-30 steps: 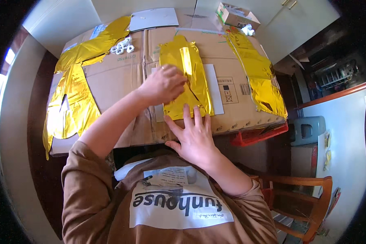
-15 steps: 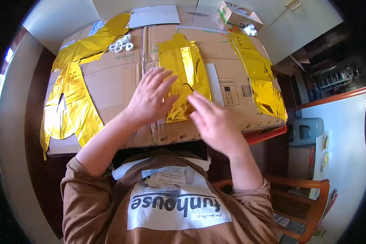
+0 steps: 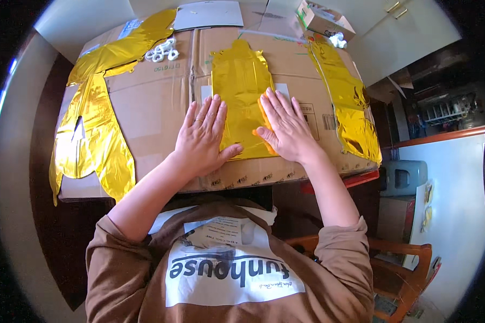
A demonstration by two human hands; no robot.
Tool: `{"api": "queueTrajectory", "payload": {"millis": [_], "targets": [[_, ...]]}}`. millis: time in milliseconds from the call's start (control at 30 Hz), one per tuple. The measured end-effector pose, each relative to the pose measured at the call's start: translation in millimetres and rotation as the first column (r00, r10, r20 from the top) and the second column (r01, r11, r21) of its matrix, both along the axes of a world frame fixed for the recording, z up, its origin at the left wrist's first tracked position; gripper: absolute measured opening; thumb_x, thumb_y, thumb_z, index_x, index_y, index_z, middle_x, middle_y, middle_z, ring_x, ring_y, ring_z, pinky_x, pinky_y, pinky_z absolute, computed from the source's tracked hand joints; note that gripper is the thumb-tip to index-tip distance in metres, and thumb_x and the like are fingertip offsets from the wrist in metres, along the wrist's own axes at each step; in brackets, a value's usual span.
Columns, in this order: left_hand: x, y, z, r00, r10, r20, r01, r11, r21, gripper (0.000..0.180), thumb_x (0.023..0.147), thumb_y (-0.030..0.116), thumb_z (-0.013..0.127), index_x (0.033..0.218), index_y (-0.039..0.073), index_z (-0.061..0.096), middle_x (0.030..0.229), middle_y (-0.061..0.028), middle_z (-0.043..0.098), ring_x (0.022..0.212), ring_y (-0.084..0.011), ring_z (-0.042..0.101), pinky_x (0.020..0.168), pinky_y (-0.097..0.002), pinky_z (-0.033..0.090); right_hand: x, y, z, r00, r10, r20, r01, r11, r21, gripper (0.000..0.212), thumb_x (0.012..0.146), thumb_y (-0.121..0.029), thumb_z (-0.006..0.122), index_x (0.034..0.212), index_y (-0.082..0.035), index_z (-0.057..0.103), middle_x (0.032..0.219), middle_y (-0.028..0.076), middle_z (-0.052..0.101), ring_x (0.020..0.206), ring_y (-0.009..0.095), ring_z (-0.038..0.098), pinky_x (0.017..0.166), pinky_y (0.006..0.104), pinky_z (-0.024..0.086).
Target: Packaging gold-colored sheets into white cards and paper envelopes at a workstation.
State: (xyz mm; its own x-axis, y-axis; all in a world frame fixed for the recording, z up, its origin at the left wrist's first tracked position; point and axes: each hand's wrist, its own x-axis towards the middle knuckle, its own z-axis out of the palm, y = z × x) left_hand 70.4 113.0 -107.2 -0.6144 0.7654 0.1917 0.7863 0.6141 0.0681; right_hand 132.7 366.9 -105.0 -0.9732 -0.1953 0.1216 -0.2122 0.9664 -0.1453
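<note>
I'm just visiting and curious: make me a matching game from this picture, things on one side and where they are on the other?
Things:
1. left hand
2. right hand
3. white plastic rings
4. small open box

Places:
A. far right corner of the cardboard
B. flat on the right edge of the middle gold foil balloon
C. flat on the cardboard, thumb on the middle balloon's left edge
D. far side, beside the left gold foil balloon

Pairs: 1-C, 2-B, 3-D, 4-A

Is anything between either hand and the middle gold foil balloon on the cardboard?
Nothing visible. The left hand and right hand both lie flat, palms down, directly on the middle gold foil balloon, which rests on the cardboard.
</note>
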Motion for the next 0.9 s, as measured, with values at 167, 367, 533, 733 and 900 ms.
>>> {"api": "queueTrajectory", "payload": {"millis": [167,367,533,733,900], "targets": [[-2,0,-4,0.999,-0.008,-0.045,0.009,1.0,0.024,0.096,0.094,0.068,0.044,0.151,-0.008,0.031,0.158,-0.0266,0.031,0.15,-0.0377,0.027,0.122,-0.0527,0.015,-1,6,0,1.0,0.016,0.008,-0.016,0.997,-0.078,0.085,0.101,-0.065,0.031,0.158,-0.003,0.023,0.165,0.019,0.021,0.153,0.033,0.018,0.124,0.0526,0.009],[7,14,31,1.0,-0.008,-0.014,0.01,0.982,0.186,0.09,0.095,0.061,0.05,0.151,-0.007,0.031,0.157,-0.0281,0.031,0.149,-0.0408,0.027,0.122,-0.0534,0.017,10,16,16,0.999,-0.042,0.016,0.044,0.978,-0.206,0.086,0.101,-0.067,0.027,0.159,-0.004,0.019,0.166,0.019,0.019,0.153,0.032,0.019,0.124,0.0518,0.007],[21,46,17,0.999,-0.042,-0.011,0.043,0.964,0.264,0.09,0.094,0.06,0.053,0.15,-0.008,0.034,0.156,-0.0289,0.034,0.148,-0.0426,0.028,0.121,-0.0535,0.018,13,6,-7,0.998,-0.058,-0.028,0.059,0.998,0.028,0.08,0.102,-0.059,0.036,0.157,-0.003,0.025,0.164,0.019,0.024,0.152,0.035,0.023,0.123,0.0553,0.01],[18,46,-14,1.0,-0.005,-0.009,0.007,0.981,0.194,0.09,0.093,0.062,0.052,0.148,-0.009,0.037,0.156,-0.028,0.034,0.148,-0.0408,0.029,0.121,-0.053,0.019,14,3,-6,0.997,-0.08,0.0,0.08,0.997,0.006,0.078,0.102,-0.058,0.037,0.158,-0.005,0.025,0.166,0.017,0.018,0.153,0.035,0.017,0.123,0.0555,0.008],[19,46,-13,1.0,0.013,-0.013,-0.011,0.986,0.163,0.091,0.094,0.064,0.048,0.149,-0.008,0.035,0.158,-0.0273,0.032,0.149,-0.0398,0.027,0.122,-0.0522,0.017,14,13,0,0.988,-0.125,-0.095,0.105,0.976,-0.19,0.068,0.102,-0.047,0.05,0.152,-0.002,0.036,0.156,0.02,0.037,0.142,0.033,0.04,0.115,0.0497,0.03]]}}
